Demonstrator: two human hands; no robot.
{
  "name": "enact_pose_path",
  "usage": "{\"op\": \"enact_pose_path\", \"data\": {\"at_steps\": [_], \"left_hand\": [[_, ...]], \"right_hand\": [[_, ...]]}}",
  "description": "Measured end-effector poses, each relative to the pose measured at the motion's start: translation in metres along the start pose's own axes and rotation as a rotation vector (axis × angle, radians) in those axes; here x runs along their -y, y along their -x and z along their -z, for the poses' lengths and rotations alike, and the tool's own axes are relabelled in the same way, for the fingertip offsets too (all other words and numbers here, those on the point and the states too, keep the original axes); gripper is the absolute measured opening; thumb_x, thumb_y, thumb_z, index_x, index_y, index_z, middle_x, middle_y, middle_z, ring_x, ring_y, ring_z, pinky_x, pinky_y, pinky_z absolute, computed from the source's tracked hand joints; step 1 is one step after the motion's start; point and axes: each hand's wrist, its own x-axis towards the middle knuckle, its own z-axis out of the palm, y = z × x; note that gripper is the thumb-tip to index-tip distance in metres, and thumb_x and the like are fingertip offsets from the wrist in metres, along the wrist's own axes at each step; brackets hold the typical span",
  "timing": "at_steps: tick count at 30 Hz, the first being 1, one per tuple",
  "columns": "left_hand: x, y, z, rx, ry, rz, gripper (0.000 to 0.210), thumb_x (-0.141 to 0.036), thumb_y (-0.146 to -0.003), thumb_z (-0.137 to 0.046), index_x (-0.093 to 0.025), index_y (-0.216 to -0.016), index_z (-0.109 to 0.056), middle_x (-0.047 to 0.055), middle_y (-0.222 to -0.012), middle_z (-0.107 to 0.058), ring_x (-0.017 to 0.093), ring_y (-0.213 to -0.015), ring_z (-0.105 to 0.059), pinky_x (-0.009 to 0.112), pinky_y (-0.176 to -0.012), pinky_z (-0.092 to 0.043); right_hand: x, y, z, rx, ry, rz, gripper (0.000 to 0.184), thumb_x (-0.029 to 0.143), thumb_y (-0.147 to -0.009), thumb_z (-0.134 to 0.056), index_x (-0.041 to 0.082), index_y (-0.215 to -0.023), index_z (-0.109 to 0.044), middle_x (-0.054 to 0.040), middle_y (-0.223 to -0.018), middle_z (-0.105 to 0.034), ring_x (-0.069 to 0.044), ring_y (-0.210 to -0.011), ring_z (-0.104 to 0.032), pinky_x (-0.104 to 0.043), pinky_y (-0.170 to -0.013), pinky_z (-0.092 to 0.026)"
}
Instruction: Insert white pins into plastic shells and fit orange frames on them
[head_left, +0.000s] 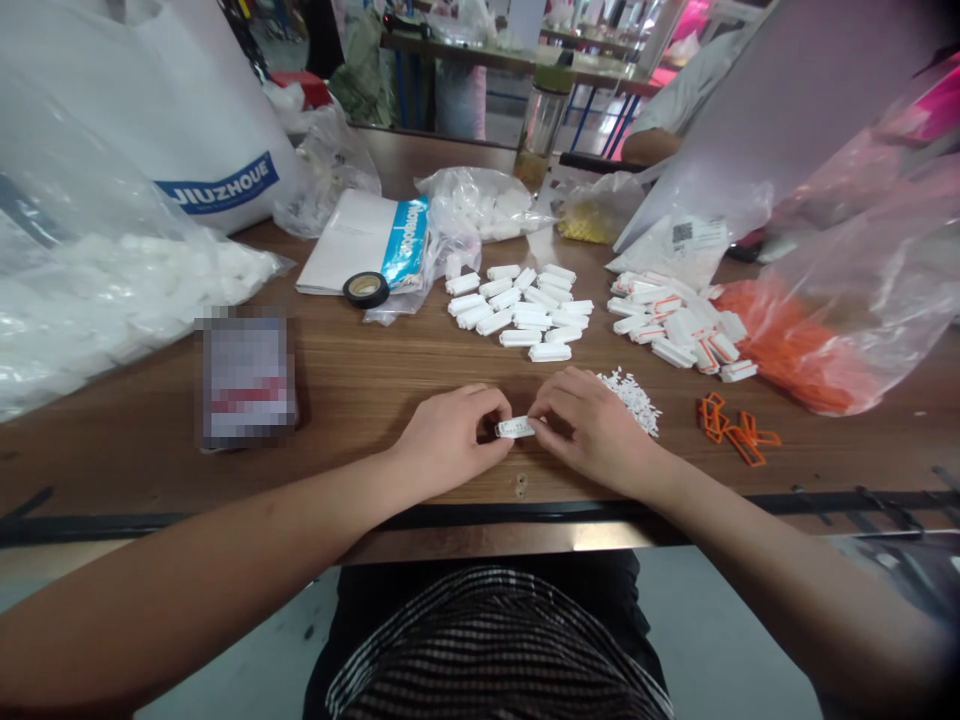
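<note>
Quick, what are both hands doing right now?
Left hand: closed, pinching the left end of the small white piece.
Right hand: closed, pinching its right end.

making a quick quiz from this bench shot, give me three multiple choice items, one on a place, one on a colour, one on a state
1. Where does the roll of black tape lie?
A. by the white booklet
B. among the loose clips
C. on the person's lap

2. What colour are the loose clips right of the hands?
A. blue
B. orange
C. green

3. How is the small white part held?
A. by the left hand alone
B. it lies untouched
C. between both hands, the right hand too

Answers: 1 A, the tape touches the booklet's near edge. 2 B, they show orange on the brown table. 3 C, fingertips of each hand pinch one end.
</note>
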Motion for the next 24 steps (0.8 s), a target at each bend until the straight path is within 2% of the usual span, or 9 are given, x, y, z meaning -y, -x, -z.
{"op": "enact_pose_path", "data": {"at_steps": [7, 11, 19, 22, 24], "left_hand": [[-0.002, 0.0, 0.001, 0.009, 0.011, 0.009, 0.009, -0.028, -0.079, -0.064, -0.023, -0.087, -0.064, -0.003, -0.073, -0.055, 0.013, -0.063, -0.049, 0.028, -0.062, -0.037], [-0.001, 0.001, 0.001, 0.004, 0.017, 0.01, 0.009, -0.028, -0.078, -0.064, -0.023, -0.086, -0.064, -0.003, -0.074, -0.056, 0.013, -0.064, -0.05, 0.028, -0.063, -0.037], [0.0, 0.001, -0.001, -0.008, 0.012, 0.004, 0.009, -0.028, -0.079, -0.064, -0.023, -0.086, -0.063, -0.003, -0.072, -0.054, 0.012, -0.063, -0.049, 0.028, -0.062, -0.037], [0.0, 0.0, 0.0, -0.005, 0.006, 0.0, 0.009, -0.028, -0.079, -0.064, -0.023, -0.086, -0.063, -0.003, -0.073, -0.054, 0.012, -0.064, -0.05, 0.028, -0.062, -0.037], [0.0, 0.0, 0.001, 0.009, 0.0, 0.0, 0.009, -0.027, -0.078, -0.064, -0.022, -0.086, -0.063, -0.003, -0.073, -0.055, 0.013, -0.064, -0.05, 0.028, -0.062, -0.037]], "right_hand": [[-0.003, 0.0, 0.012, 0.106, -0.036, 0.068, 0.016, 0.024, -0.093, -0.052, 0.021, -0.089, -0.068, -0.0046, -0.088, -0.068, -0.019, -0.085, -0.058, -0.037, -0.081, -0.041], [-0.005, 0.007, 0.015, 0.047, -0.032, 0.051, 0.018, 0.025, -0.091, -0.054, 0.024, -0.095, -0.071, -0.0037, -0.094, -0.07, -0.019, -0.086, -0.059, -0.038, -0.081, -0.04], [0.003, 0.014, 0.006, 0.0, 0.05, 0.09, 0.018, 0.026, -0.089, -0.057, 0.023, -0.09, -0.074, -0.0055, -0.094, -0.07, -0.021, -0.084, -0.059, -0.04, -0.079, -0.042], [-0.005, 0.021, 0.012, -0.084, -0.038, 0.019, 0.016, 0.026, -0.088, -0.058, 0.024, -0.091, -0.073, -0.0047, -0.095, -0.072, -0.021, -0.087, -0.062, -0.039, -0.082, -0.046], [-0.02, 0.031, 0.022, -0.162, -0.059, -0.137, 0.015, 0.028, -0.088, -0.058, 0.024, -0.09, -0.073, -0.0048, -0.094, -0.073, -0.021, -0.088, -0.065, -0.038, -0.083, -0.049]]}}
